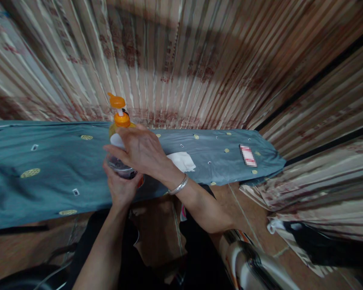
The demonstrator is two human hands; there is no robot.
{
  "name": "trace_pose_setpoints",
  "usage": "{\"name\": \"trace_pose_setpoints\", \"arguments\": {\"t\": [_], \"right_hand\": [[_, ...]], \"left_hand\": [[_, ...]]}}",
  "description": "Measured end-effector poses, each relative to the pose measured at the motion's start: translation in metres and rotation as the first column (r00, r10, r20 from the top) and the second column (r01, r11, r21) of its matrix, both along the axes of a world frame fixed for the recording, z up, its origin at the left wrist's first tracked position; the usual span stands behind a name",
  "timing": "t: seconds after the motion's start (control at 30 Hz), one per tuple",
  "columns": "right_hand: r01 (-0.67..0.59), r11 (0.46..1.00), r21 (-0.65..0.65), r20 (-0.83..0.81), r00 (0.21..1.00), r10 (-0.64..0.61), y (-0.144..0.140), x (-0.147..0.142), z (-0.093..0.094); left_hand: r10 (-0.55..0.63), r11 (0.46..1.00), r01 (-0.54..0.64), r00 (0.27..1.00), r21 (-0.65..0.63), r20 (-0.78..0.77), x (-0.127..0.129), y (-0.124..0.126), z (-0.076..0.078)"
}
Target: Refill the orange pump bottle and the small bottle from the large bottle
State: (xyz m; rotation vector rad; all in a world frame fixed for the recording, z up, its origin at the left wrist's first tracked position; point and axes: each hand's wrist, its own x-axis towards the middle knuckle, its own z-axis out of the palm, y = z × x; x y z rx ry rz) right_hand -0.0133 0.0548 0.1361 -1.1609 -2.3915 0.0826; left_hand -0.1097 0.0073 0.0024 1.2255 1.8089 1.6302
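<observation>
A pump bottle (118, 121) with an orange pump head and yellow liquid stands upright over the blue-grey cloth. My left hand (120, 186) grips it from below around its base. My right hand (142, 152), with a silver bangle on the wrist, wraps over the bottle's front and middle, covering most of the label. Just to the right of my hands, a crumpled white tissue (181, 161) lies on the cloth.
The long board covered in blue-grey patterned cloth (48, 169) runs left to right and narrows to a tip at the right. Striped curtains (184, 60) hang close behind. Brown tiled floor lies below, with a shiny metal object (254, 262) at lower right.
</observation>
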Motion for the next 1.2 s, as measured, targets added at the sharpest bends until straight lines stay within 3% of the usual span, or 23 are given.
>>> {"name": "trace_pose_setpoints", "arguments": {"t": [0.23, 0.63, 0.77, 0.87, 1.07, 1.2], "right_hand": [[-0.063, 0.997, 0.043, -0.1, 0.993, 0.067, 0.002, 0.003, -0.013], [-0.21, 0.974, -0.086, -0.269, 0.946, 0.18, 0.011, 0.021, -0.014], [-0.312, 0.945, -0.101, -0.334, 0.905, 0.263, 0.019, 0.025, -0.017], [-0.373, 0.925, -0.07, -0.297, 0.893, 0.338, 0.02, 0.028, -0.013], [-0.237, 0.971, 0.031, -0.065, 0.969, 0.239, 0.014, 0.032, 0.002], [-0.322, 0.946, 0.023, 0.056, 0.945, 0.321, 0.026, 0.033, 0.014]], "left_hand": [[0.002, 1.0, -0.002, 1.0, -0.007, 0.027, 0.002, -0.003, 0.002], [-0.021, 1.0, 0.021, 0.999, -0.007, 0.047, 0.005, -0.003, 0.001], [-0.014, 1.0, 0.015, 0.999, -0.003, 0.037, 0.003, -0.003, -0.003], [-0.006, 1.0, 0.006, 0.999, -0.007, 0.047, 0.003, -0.003, -0.005], [-0.036, 0.999, 0.036, 0.994, 0.003, 0.098, 0.005, -0.004, -0.006], [-0.07, 0.997, 0.066, 0.987, 0.032, 0.148, 0.007, -0.003, -0.008]]}}
